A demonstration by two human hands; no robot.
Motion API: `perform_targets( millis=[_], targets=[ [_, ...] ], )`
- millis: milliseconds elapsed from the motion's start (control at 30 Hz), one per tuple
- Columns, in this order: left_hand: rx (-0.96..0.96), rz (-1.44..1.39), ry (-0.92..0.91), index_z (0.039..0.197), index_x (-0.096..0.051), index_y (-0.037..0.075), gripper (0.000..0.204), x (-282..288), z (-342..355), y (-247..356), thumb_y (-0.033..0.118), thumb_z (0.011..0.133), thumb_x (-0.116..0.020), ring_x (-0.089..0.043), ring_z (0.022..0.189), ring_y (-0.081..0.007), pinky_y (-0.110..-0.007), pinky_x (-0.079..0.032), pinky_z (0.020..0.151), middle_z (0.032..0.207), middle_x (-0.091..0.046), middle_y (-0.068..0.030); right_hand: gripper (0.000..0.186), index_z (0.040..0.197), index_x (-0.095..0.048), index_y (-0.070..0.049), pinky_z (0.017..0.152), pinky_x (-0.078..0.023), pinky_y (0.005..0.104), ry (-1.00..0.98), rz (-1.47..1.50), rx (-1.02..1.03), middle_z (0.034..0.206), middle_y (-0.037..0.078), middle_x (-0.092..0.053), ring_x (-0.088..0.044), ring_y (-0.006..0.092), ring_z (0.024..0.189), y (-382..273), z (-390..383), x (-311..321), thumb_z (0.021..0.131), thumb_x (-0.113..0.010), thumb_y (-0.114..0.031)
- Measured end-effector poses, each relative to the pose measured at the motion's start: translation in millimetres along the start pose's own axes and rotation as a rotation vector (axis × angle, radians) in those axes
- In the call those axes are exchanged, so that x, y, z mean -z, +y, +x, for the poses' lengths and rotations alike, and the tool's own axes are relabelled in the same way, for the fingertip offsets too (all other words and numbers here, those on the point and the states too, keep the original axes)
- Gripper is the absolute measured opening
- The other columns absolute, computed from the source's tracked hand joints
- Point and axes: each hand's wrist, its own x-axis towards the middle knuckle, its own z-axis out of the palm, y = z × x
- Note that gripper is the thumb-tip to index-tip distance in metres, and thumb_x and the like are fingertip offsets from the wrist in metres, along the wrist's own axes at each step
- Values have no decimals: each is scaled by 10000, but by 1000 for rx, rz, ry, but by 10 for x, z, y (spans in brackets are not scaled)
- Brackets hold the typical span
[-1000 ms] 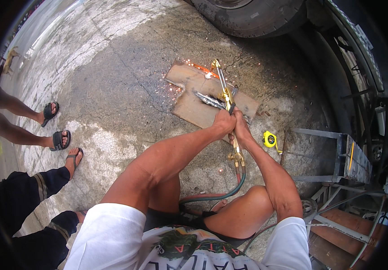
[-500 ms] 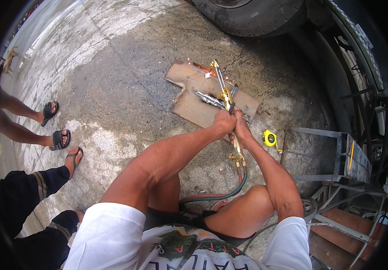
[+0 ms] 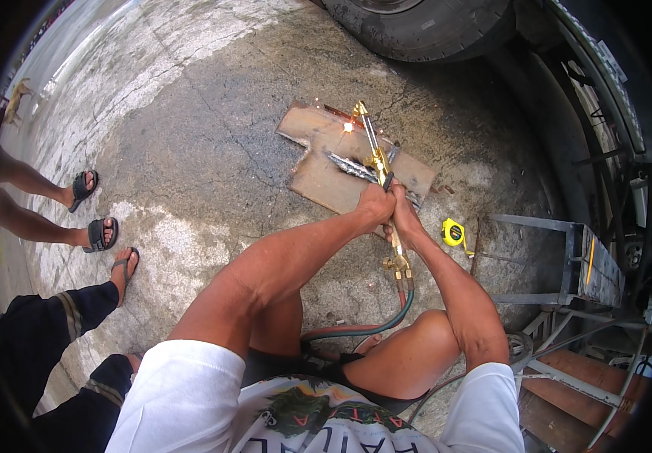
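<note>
A brass and silver cutting torch (image 3: 372, 134) is gripped in both my hands over a rusty steel plate (image 3: 326, 181). My left hand (image 3: 377, 202) wraps around it near the brass valve body, and my right hand (image 3: 407, 220) closes around the handle just beside. The torch head points at the plate's far edge, where a bright glowing spot (image 3: 349, 127) burns by a dark slot with sparks around. Red and green hoses (image 3: 375, 328) run from the handle's rear end past my knee. A silvery strip (image 3: 352, 167) lies on the plate next to the torch.
A yellow tape measure (image 3: 454, 232) lies right of my right forearm, near a metal stool (image 3: 571, 260). A large tire (image 3: 432, 30) stands beyond the plate. To the left, people in sandals (image 3: 99, 232) stand on the concrete. A metal frame (image 3: 583, 389) is at the lower right.
The orange glow along the slot has dimmed, while the bright spot beneath the torch head has turned yellower. My hands and the torch have barely moved.
</note>
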Motion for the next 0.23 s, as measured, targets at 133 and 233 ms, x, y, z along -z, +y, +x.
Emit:
perform_targets(
  millis=[133, 233],
  targets=[
    [24, -15, -1, 941, -654, -121, 468, -6, 22, -1, 337, 986, -572, -660, 663, -232, -391, -557, 548, 859, -682, -190, 706, 852, -502, -91, 421, -378, 350, -7, 1, -4, 619, 7, -430, -404, 132, 465, 4, 22, 7, 946, -291, -758],
    [30, -10, -11, 955, -665, -115, 487, 3, 18, 2, 363, 984, -577, -673, 678, -242, -391, -562, 552, 875, -689, -204, 709, 850, -507, -90, 421, -379, 352, -6, 5, -1, 618, 7, -430, -405, 132, 466, 8, 29, 7, 945, -292, -759]
  ],
)
